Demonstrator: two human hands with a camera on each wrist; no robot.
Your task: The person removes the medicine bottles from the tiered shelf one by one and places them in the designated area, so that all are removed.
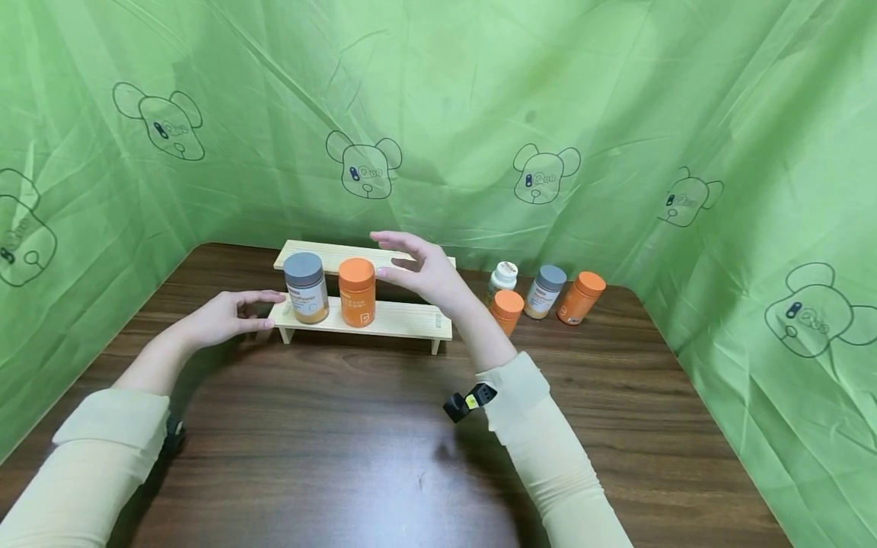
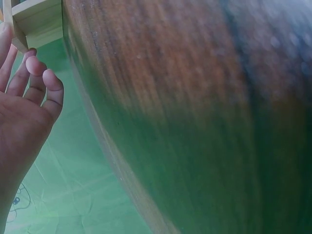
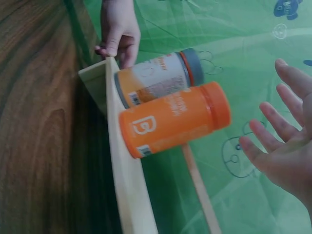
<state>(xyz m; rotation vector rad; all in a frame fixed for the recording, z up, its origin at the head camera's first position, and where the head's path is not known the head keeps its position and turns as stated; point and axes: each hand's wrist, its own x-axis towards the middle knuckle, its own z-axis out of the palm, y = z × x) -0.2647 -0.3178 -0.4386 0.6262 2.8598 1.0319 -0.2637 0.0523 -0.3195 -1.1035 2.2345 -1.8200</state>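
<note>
Our left hand (image 1: pixel 222 318) pinches the left end of the wooden shelf (image 1: pixel 406 318), a sensible steadying hold if we press lightly. Our right hand (image 1: pixel 426 266) is open, fingers spread, just beside the orange bottle (image 1: pixel 358 298) and gripping nothing; we should keep it clear so nothing tips. That bottle stands upright on the lower tier, beside a grey-lidded jar (image 1: pixel 307 293). Farther right, a white bottle (image 1: pixel 502 281) stands on the table (image 1: pixel 342 441).

White "B" logo (image 3: pixel 144 125) on shelved orange bottle (image 3: pixel 178 117), "…Power" (image 1: pixel 303 295) on shelved grey-lidded jar (image 1: pixel 310 308), unclear lettering (image 1: pixel 371 173) on green curtain (image 1: pixel 452 68)
</note>
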